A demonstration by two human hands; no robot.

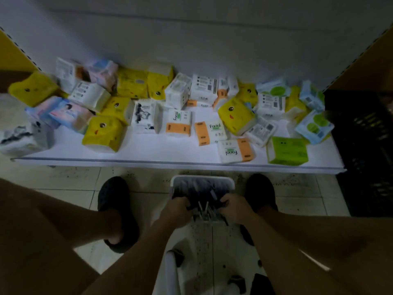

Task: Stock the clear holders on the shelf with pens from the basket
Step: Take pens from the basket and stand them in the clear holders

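On the tiled floor (74, 182), directly below the front edge of the shelf, a white plastic basket (203, 178) stood between 2 dark shoes (113, 194). The basket held a loose heap of slim dark and pale pens (203, 207), several standing on end near its near wall. Both forearms reached down into it from above.

The left hand (175, 211) was at the basket's left side, its fingers curled down over a clutch of dark pens. The right hand (236, 207) was at the basket's right side, its fingers and thumb likewise closed round dark pens. The 2 hands were apart, with a few upright pale pens between them. The dim light did not allow a count of the pens in either grip.

The long white shelf (148, 150) ran across the view above the basket. It carried a disorderly spread of soft tissue packs: yellow packs with a cartoon face (102, 133), white and orange packs marked "facial" (178, 123), a lime green pack (287, 150) at the front right, and pale blue and pink packs towards both ends. Some packs stood upright; others lay flat or tilted against their neighbours.

A black slatted crate (365, 150) stood on the floor just beside the shelf's right end.
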